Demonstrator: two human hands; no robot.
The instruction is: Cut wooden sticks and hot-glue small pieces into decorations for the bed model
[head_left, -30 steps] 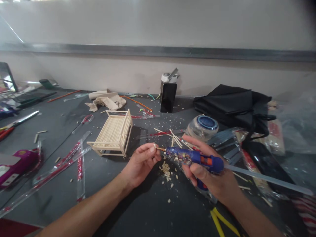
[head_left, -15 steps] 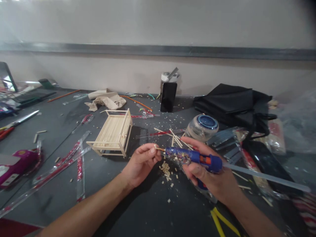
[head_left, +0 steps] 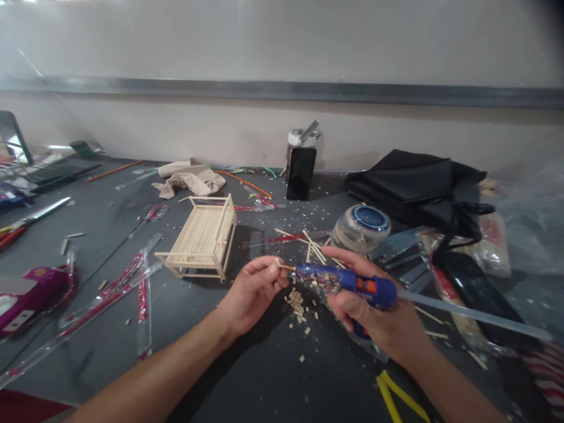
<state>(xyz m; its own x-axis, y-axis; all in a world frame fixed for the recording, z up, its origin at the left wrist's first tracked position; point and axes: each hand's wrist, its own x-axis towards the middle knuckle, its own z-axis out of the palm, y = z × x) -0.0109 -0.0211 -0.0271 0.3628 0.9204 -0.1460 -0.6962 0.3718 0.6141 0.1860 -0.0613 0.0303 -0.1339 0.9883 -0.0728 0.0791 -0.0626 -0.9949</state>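
My left hand (head_left: 252, 292) pinches a small piece of wooden stick (head_left: 278, 262) between thumb and forefinger. In my right hand (head_left: 368, 311) is a blue glue gun (head_left: 326, 276), its nozzle at the wooden piece. A long clear glue stick (head_left: 476, 314) sticks out of the gun's back end. Left of my hands stands a miniature bed (head_left: 200, 235) built of thin wooden sticks. Below the nozzle lies a small heap of cut wooden bits (head_left: 296, 301). Several thin sticks (head_left: 314, 247) lie loose behind the gun.
A phone (head_left: 301, 174) leans on a white-topped bottle at the back. A clear jar (head_left: 359, 228), a black bag (head_left: 409, 182) and another dark phone lie right. Scissors (head_left: 33, 220), a purple tool (head_left: 33, 296) and red-streaked plastic wrappers (head_left: 143, 302) are left.
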